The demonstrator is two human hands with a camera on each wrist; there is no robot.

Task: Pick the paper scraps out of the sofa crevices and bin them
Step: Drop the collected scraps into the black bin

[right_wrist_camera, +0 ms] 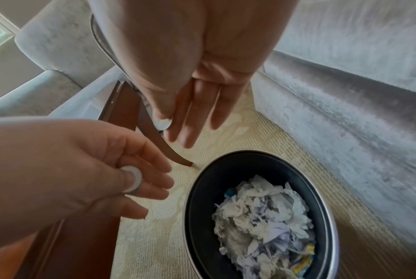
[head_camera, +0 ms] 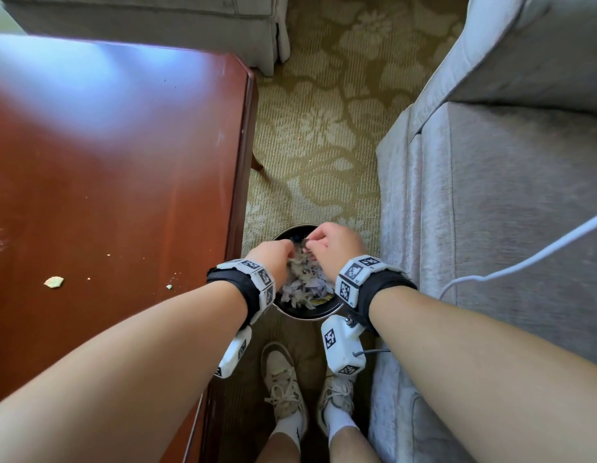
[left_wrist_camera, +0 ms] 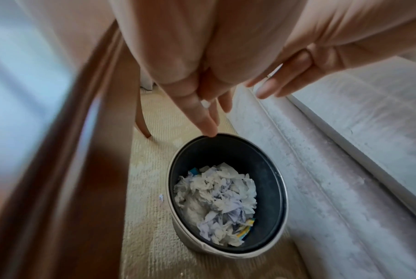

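Observation:
A round metal bin [head_camera: 305,316] with a dark inside stands on the carpet between the table and the sofa. White and pale purple paper scraps [head_camera: 304,285] fill its lower half, plainly seen in both wrist views [left_wrist_camera: 216,198] [right_wrist_camera: 262,217]. Both hands hover just above the bin's mouth. My left hand [head_camera: 273,259] [left_wrist_camera: 209,117] points down over the rim with loose, nearly straight fingers and holds nothing. My right hand [head_camera: 330,242] [right_wrist_camera: 190,122] hangs beside it, fingers straight and empty. One small scrap [left_wrist_camera: 161,197] lies on the carpet left of the bin.
A glossy red-brown table [head_camera: 123,162] with a few crumbs [head_camera: 54,281] is close on the left, its curved leg [left_wrist_camera: 142,122] near the bin. The grey sofa [head_camera: 507,212] runs along the right with a white cable [head_camera: 524,262] over it. My shoes [head_camera: 283,385] stand behind the bin.

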